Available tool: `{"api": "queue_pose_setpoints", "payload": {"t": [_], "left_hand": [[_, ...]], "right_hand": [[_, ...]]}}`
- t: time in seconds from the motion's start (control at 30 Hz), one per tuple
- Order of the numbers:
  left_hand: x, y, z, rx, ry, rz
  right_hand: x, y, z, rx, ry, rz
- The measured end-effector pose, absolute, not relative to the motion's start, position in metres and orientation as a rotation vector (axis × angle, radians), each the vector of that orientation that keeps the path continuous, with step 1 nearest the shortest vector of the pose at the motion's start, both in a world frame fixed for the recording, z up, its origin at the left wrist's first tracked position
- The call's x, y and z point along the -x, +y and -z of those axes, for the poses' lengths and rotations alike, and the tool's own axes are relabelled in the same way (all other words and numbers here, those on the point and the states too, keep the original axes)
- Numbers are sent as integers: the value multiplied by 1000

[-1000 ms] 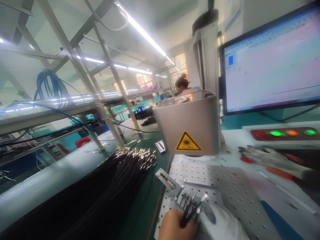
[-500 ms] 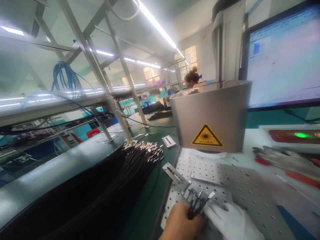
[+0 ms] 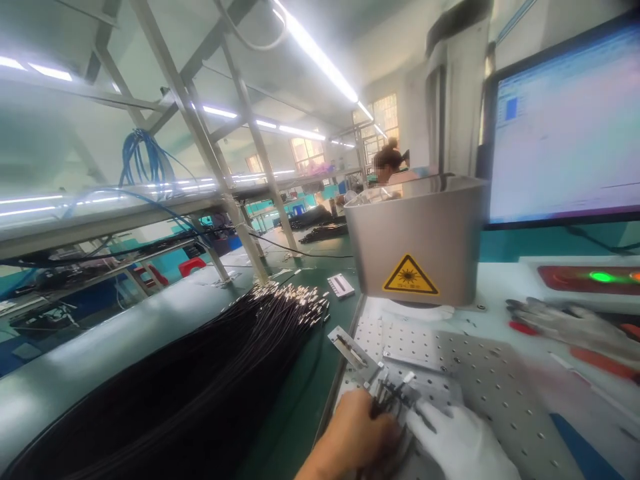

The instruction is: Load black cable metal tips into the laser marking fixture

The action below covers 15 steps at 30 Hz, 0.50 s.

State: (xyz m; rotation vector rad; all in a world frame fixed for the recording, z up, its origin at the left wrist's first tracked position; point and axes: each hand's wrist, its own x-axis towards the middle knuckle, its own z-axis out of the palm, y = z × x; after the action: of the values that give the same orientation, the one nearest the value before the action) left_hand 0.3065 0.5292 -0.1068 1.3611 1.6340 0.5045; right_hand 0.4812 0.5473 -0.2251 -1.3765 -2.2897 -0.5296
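My left hand [image 3: 355, 430], bare, is closed around black cables [image 3: 383, 399] at the metal fixture, and their ends are blurred by motion. In a white glove, my right hand [image 3: 460, 437] is beside it, with thumb and fingers closed on a black cable whose silver connector [image 3: 409, 379] points up. How many cables are in the left hand I cannot tell. A metal bracket with a slot [image 3: 354, 353] sits just ahead of the hands on the perforated plate [image 3: 515, 400].
A large bundle of black cables [image 3: 200, 393] with silver ends lies on the green table to the left. The grey laser machine housing [image 3: 415, 233] stands ahead, a monitor [image 3: 565, 127] at right. Gloves [image 3: 570, 323] lie at right. A person [image 3: 390, 163] is behind the housing.
My left hand has shifted slightly left and up, and the cables between the hands have moved and blurred. The silver connector is now slightly farther left and higher. The camera view has shifted slightly.
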Motion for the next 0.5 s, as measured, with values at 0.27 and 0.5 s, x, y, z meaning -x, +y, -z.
{"api": "queue_pose_setpoints", "payload": {"t": [0.27, 0.5], "left_hand": [[-293, 529, 119, -1341, 1631, -891], [-295, 528, 119, -1201, 1581, -808]], "right_hand": [[-471, 547, 225, 1691, -1912, 409], [-474, 550, 231, 1653, -1997, 437]]}}
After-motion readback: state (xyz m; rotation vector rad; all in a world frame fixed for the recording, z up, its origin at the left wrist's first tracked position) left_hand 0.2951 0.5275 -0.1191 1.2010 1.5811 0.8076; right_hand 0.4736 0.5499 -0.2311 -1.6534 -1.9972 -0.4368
